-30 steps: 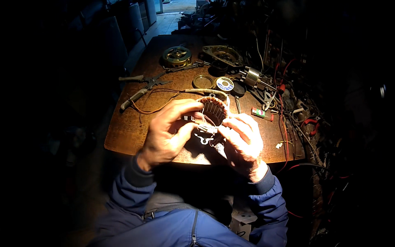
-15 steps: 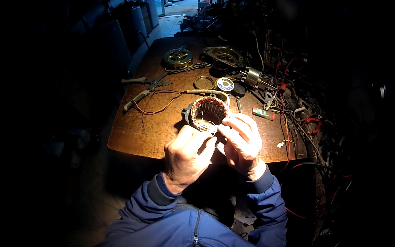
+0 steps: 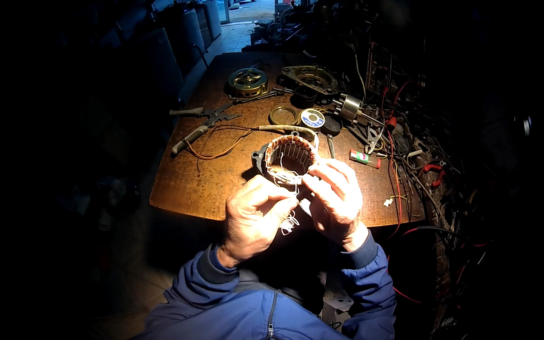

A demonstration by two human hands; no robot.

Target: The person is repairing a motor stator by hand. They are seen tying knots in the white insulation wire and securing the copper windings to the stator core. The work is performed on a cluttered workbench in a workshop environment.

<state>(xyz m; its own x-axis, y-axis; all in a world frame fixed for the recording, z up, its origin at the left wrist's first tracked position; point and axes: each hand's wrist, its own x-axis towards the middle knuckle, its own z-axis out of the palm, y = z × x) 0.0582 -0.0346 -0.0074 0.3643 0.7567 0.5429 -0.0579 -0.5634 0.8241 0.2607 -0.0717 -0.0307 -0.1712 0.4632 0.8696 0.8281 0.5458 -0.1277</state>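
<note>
The copper-wound stator ring (image 3: pixel 291 149) stands on the counter (image 3: pixel 190 181), its round opening facing up, with both hands at its near side. The left hand (image 3: pixel 252 211), which a second ago spread around the stator's left edge, has come round in front of it; its grip is now pinched, thumb against fingertips, on a white cord (image 3: pixel 288 223). A loose tangle of that cord now dangles just below those fingers, and a strand runs up from them to the stator's near rim. The dark lug (image 3: pixel 258 160) on the stator's left, covered then by the left hand, is uncovered. The right hand (image 3: pixel 338 198) has stayed at the stator's near right edge, fingers bent together; whether its grip clasps the rim or some cord, I cannot tell.

Left of the stator, the pliers (image 3: pixel 191 139) lie unmoved, a brown wire (image 3: pixel 226 151) looping between. Just beyond the stator sits the blue-and-white disc (image 3: pixel 312 118); farther behind and to its right, the silver cylinder (image 3: pixel 349 106). Right of it rests a small green-and-red tube (image 3: pixel 361 157).
</note>
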